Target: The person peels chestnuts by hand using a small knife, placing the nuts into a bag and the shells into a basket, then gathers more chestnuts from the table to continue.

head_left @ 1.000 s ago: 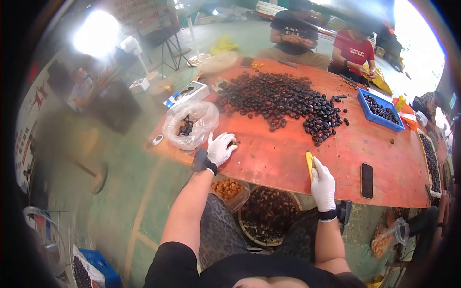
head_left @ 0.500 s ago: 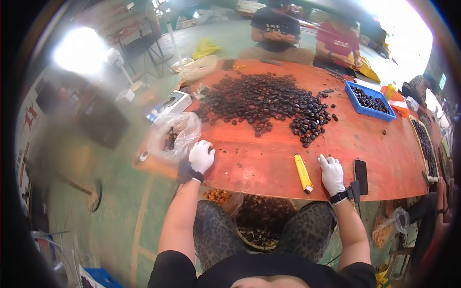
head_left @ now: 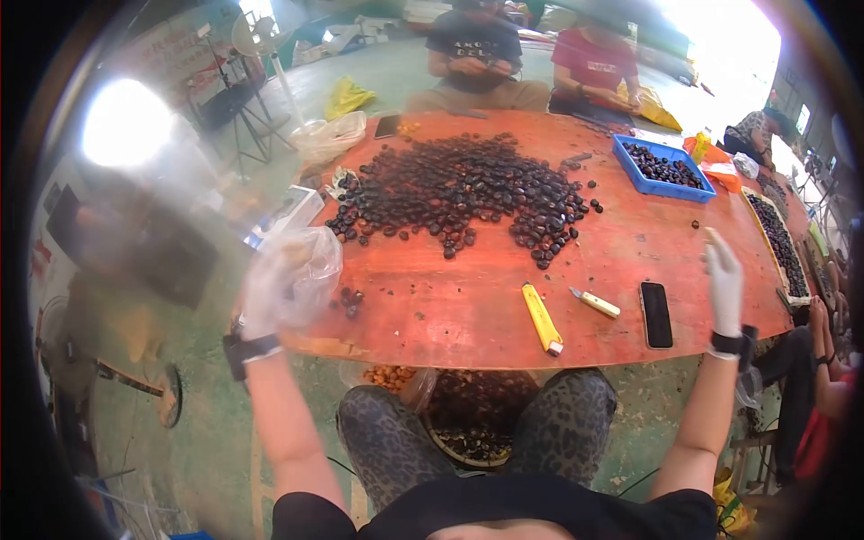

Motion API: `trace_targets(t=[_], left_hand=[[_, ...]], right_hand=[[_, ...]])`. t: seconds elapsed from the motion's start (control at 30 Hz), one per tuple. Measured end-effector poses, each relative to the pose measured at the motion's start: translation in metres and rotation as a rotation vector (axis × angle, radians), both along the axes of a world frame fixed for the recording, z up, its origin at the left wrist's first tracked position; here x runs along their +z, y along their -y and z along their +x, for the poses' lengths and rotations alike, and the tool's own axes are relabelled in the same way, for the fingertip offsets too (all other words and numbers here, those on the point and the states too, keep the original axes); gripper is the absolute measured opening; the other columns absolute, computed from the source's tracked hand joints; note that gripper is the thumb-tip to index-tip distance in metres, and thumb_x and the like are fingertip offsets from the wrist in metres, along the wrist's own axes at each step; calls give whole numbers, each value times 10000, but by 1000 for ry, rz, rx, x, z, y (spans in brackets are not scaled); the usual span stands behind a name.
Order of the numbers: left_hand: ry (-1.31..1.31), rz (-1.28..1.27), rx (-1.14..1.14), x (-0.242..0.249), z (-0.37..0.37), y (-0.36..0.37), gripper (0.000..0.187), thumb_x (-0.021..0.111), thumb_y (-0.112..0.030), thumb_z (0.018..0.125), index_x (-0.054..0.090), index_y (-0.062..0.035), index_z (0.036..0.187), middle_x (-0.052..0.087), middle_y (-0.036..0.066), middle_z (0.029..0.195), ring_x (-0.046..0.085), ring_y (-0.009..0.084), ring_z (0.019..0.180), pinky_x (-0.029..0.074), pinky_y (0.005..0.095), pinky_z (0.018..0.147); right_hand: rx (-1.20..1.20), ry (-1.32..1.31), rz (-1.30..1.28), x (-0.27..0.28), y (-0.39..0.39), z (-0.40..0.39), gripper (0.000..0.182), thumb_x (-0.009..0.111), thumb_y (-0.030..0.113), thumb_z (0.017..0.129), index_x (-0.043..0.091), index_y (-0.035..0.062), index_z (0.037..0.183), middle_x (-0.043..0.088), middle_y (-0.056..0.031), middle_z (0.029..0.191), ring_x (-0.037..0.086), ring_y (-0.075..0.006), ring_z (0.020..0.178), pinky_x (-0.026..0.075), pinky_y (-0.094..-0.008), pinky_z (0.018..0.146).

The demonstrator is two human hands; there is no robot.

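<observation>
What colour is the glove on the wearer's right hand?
White; the glove shows best in the head view.

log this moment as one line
left hand: at plastic bag, contact unclear; right hand: beside phone, apart; yellow tool, white-handled knife: on table

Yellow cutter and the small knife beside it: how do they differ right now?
Colour: the yellow cutter is mostly yellow; the small knife has a pale handle.
Size: the yellow cutter looks longer and broader than the small knife.
Pose: in the image, the yellow cutter lies nearer upright, the small knife nearer level.
Both lie unheld on the red table.
</observation>
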State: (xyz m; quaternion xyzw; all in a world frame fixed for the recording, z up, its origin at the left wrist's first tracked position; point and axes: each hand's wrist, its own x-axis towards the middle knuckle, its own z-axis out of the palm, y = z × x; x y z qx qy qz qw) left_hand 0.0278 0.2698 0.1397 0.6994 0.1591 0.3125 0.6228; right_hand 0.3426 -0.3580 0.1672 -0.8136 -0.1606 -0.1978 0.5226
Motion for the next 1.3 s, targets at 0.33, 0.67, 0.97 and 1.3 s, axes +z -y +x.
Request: trace_targets(t=[0.33, 0.67, 0.97, 1.3], left_hand=[[-1348, 322, -325, -240, -307, 141, 428, 597, -280, 955, 607, -25, 1299, 646, 132, 1271, 644, 279, 1082, 495, 394, 965], [-1555, -134, -1011, -285, -469, 265, 433, 608, -299, 942, 620, -33, 1283, 653, 133, 1262, 642, 281, 1084, 492, 395, 961], [-1458, -211, -1130, -263, -496, 265, 438, 617, -317, 930, 633, -41, 1269, 660, 133, 1254, 640, 284, 1086, 490, 397, 957], [-1332, -302, -1272, -263, -514, 264, 443, 627, -336, 916, 647, -49, 1253, 667, 134, 1246, 638, 286, 1088, 488, 398, 953]], right_hand=[[274, -945, -605, -268, 157, -312, 479, 630, -41, 703, 627, -10, 1182, 672, -207, 1114, 636, -332, 1031, 500, -395, 905], [571, -1548, -809, -352, 145, -457, 317, 694, 74, 772, 663, -34, 1068, 708, -164, 951, 648, -258, 865, 509, -390, 787], [568, -1547, -872, -342, 149, -409, 302, 697, 85, 783, 665, -28, 1061, 705, -158, 932, 647, -255, 842, 509, -388, 770], [606, -1542, -897, -338, 147, -402, 285, 701, 97, 796, 668, -22, 1053, 702, -151, 910, 646, -252, 817, 509, -385, 751]])
